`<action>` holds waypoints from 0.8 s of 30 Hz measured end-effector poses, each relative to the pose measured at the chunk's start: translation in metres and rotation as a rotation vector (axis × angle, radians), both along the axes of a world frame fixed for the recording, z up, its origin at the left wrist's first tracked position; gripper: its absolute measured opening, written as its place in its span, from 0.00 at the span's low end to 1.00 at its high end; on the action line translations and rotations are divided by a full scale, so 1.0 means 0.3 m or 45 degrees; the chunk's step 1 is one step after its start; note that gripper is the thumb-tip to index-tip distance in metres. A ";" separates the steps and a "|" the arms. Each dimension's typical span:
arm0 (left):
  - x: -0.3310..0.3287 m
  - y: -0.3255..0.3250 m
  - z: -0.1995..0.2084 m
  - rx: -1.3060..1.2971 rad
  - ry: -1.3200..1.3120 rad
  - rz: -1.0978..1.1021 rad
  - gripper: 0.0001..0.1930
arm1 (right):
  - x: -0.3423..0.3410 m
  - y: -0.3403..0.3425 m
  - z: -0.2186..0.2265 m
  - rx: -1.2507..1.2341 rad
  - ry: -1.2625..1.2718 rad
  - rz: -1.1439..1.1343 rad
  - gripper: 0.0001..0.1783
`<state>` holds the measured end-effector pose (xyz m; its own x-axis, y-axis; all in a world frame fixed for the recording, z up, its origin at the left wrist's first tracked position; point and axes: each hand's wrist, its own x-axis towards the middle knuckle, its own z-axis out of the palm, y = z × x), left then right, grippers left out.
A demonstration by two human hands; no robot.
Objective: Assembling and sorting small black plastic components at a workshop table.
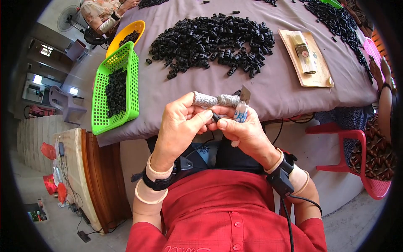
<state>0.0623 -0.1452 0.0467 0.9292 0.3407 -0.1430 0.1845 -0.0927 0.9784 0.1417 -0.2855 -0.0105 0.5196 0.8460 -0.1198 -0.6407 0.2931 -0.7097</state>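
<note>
In front of my body, at the table's near edge, both hands are close together. A small black plastic part (215, 117) is pinched between them. My left hand (180, 124) is closed on it with thumb and fingers, and its index finger wears a grey cloth sleeve (205, 99). My right hand (247, 132) presses its thumb against the part's other end. A similar grey wrap (228, 100) covers a right finger. A short flat metal blade (244, 95) stands up from the right hand beside white-and-blue wrapping (240, 113). The fingers hide most of the part.
A large heap of black parts (210, 42) lies ahead on the grey cloth-covered table (180, 86). Left is a green basket (133, 90) of parts, with a yellow basin (140, 27) behind. Cardboard (319, 75) lies right. A red chair (361, 138) and other people sit around.
</note>
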 end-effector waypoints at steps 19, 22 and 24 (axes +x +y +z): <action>-0.003 -0.019 0.021 0.063 0.048 0.034 0.06 | 0.004 -0.002 -0.009 0.129 0.202 0.079 0.19; -0.002 -0.024 0.026 0.062 0.052 0.041 0.06 | 0.010 -0.004 -0.013 0.159 0.226 0.135 0.18; -0.001 -0.025 0.026 0.064 0.063 0.056 0.06 | 0.008 -0.001 -0.014 0.170 0.231 0.126 0.18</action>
<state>0.0619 -0.1526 0.0544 0.9054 0.3890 -0.1703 0.2378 -0.1321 0.9623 0.1442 -0.2859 -0.0147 0.4137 0.9062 -0.0873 -0.7843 0.3061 -0.5395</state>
